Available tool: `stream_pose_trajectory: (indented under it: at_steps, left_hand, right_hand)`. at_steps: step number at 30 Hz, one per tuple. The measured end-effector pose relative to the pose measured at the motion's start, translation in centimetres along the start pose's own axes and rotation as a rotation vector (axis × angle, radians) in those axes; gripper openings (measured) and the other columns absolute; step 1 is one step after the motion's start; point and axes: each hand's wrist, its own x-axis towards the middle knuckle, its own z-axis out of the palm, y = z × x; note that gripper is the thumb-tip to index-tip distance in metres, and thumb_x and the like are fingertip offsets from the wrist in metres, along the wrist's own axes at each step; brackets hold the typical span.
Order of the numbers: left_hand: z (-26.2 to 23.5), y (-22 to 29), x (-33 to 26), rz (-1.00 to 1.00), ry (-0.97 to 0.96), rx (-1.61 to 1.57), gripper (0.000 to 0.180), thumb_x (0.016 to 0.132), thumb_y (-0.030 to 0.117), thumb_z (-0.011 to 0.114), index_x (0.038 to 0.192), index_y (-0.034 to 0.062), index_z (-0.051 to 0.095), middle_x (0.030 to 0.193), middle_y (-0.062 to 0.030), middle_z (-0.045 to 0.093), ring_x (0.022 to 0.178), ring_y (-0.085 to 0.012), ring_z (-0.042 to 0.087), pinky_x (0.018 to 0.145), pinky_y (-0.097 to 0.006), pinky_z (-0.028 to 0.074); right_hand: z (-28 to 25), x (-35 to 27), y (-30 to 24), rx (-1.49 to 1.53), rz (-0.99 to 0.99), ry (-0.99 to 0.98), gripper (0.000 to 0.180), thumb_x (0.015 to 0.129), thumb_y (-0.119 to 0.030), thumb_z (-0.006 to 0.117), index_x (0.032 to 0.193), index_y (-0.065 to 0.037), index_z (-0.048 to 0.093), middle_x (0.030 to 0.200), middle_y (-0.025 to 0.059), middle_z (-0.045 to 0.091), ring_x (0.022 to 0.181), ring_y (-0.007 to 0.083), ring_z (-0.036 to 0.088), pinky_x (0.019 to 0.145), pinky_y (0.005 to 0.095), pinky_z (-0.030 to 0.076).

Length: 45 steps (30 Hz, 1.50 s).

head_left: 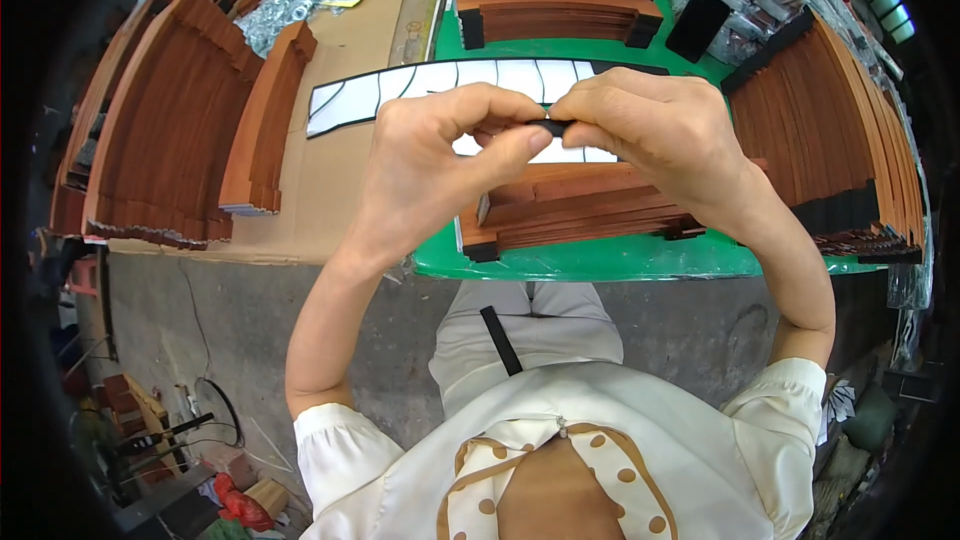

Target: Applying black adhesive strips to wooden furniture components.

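Observation:
A short black strip (pixel 550 127) is pinched between the thumbs and fingers of both my hands, above the table. My left hand (pixel 435 155) grips its left end, and my right hand (pixel 660 130) closes on the other, covering most of it. Beneath the hands lies a long white panel (pixel 400 85) with a black border and dark curved lines; the hands partly hide it. Nearer to me, below my right hand, rests a stack of reddish-brown wooden slats (pixel 575 205). Another black strip (pixel 500 340) lies across my lap.
Tall stacks of wooden slats stand at the left (pixel 170 120) and right (pixel 810 120). More slats (pixel 560 15) lie at the back, near a flat black rectangle (pixel 698 24). Metal washers (pixel 300 0) are heaped on the cardboard (pixel 300 225). The green tabletop (pixel 600 262) ends before my lap.

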Motion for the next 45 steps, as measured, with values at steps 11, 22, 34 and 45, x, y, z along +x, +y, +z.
stream_pose_trajectory:
  at_steps: [11, 22, 34, 45]
  left_hand:
    - [0.0, 0.3, -5.7, 0.248, 0.113, 0.264, 0.035, 0.073, -0.002, 0.071, 0.107, -0.0025, 0.062, 0.097, -0.0124, 0.068, 0.078, -0.0152, 0.063, 0.073, -0.026, 0.049]
    - [2.2, -5.8, -6.4, 0.053, 0.196, 0.071, 0.031, 0.074, 0.002, 0.072, 0.103, -0.0006, 0.063, 0.097, -0.0071, 0.062, 0.082, -0.0133, 0.057, 0.074, -0.025, 0.046]
    - [2.7, -5.9, -6.4, 0.024, 0.234, 0.022, 0.025, 0.076, 0.001, 0.071, 0.100, 0.0008, 0.065, 0.096, -0.0063, 0.063, 0.078, -0.0116, 0.056, 0.073, -0.024, 0.046]
    - [2.7, -5.9, -6.5, 0.014, 0.221, 0.011, 0.026, 0.075, 0.000, 0.070, 0.101, 0.0016, 0.066, 0.098, -0.0061, 0.064, 0.081, -0.0119, 0.056, 0.074, -0.025, 0.046]
  right_hand:
    - [1.1, -2.3, -3.6, 0.255, 0.234, -0.050, 0.023, 0.070, 0.001, 0.072, 0.092, 0.002, 0.065, 0.087, 0.0092, 0.066, 0.075, 0.0188, 0.064, 0.059, 0.0270, 0.050]
    - [5.4, -3.4, -1.9, 0.364, 0.418, 0.011, 0.021, 0.072, -0.003, 0.069, 0.093, -0.002, 0.067, 0.078, 0.0068, 0.062, 0.066, 0.0153, 0.057, 0.057, 0.0267, 0.046]
    - [5.8, -3.5, -1.9, 0.399, 0.398, 0.002, 0.022, 0.072, -0.002, 0.069, 0.095, -0.001, 0.067, 0.087, 0.0074, 0.064, 0.074, 0.0172, 0.061, 0.062, 0.0279, 0.049]
    - [5.7, -3.4, -1.9, 0.388, 0.396, -0.020, 0.022, 0.072, -0.001, 0.069, 0.094, -0.002, 0.068, 0.087, 0.0077, 0.064, 0.075, 0.0182, 0.062, 0.062, 0.0279, 0.049]
